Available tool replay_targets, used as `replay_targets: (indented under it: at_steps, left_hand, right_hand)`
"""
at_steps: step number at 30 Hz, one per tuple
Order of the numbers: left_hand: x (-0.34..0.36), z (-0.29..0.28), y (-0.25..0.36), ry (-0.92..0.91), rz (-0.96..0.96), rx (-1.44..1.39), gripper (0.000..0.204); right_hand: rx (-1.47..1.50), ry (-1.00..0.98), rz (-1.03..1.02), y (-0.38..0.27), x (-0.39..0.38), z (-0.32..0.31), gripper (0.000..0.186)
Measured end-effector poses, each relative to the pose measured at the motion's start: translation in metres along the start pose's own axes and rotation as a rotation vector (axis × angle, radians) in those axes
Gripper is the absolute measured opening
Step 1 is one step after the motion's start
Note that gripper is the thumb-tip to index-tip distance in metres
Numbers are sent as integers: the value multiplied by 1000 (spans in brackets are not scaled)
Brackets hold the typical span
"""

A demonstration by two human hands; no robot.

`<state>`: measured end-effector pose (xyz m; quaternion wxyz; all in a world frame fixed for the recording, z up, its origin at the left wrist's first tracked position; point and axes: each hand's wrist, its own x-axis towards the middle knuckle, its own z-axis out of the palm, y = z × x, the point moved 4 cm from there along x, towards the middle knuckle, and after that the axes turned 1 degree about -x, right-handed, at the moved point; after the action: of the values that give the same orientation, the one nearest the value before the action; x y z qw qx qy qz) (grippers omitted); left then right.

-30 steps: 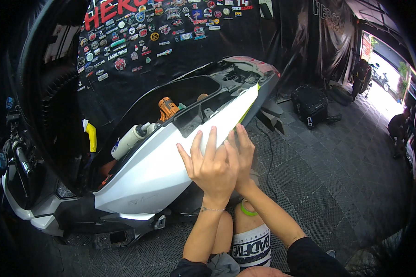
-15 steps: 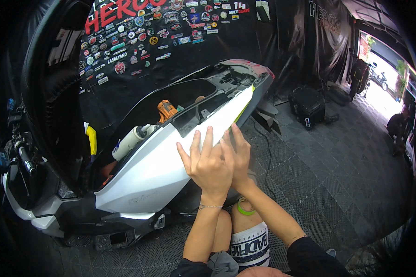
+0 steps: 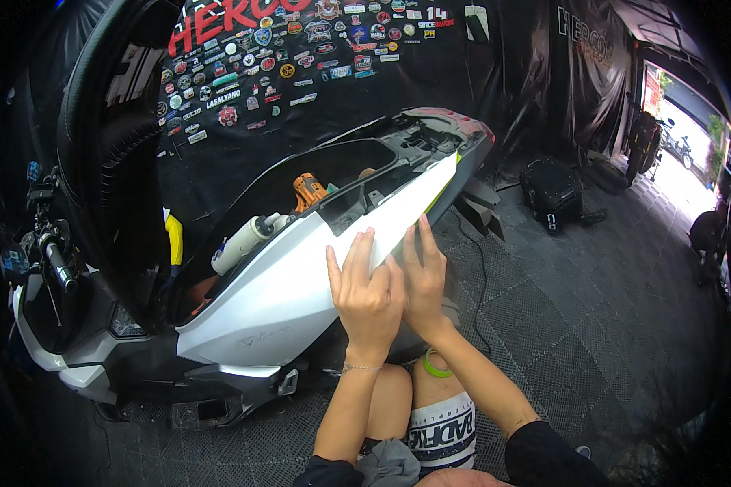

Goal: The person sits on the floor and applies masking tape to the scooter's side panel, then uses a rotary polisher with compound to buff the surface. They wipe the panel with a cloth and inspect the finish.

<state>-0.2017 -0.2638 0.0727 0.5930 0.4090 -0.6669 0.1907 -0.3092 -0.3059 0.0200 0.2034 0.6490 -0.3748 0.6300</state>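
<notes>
A scooter's white side panel [image 3: 280, 304] lies in front of me, with a thin lime-green strip [image 3: 442, 191] along its lower rear edge. Against the panel's surface, my left hand [image 3: 367, 300] rests with its fingers spread. Close to its right, my right hand [image 3: 425, 284] has its fingers stretched up at the panel's lower edge, where the strip meets them. The hands nearly touch at the left thumb; any small thing under the fingertips is hidden. A lime-green ring [image 3: 436, 364], like a tape roll, sits on my knee.
In the open under-seat bay are an orange power tool [image 3: 307, 191] and a whitish cylinder [image 3: 240, 247]. The raised black seat [image 3: 97, 162] stands to the left. A black cable [image 3: 483, 284] crosses the tiled floor [image 3: 577, 325]; farther off is a black case [image 3: 551, 191].
The view has shifted, so the scooter sits slightly farther right. My hands have drawn a little apart, and the left one has slid slightly down along the panel.
</notes>
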Motion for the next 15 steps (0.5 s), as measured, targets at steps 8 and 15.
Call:
replay_targets:
  at_steps: [8, 15]
  left_hand:
    - [-5, -4, -4, 44, 16, -58, 13]
    - [1, -17, -2, 34, -61, -189, 7]
  right_hand:
    - [13, -7, 16, -1, -3, 3, 67]
    - [-22, 28, 1, -14, -9, 7, 63]
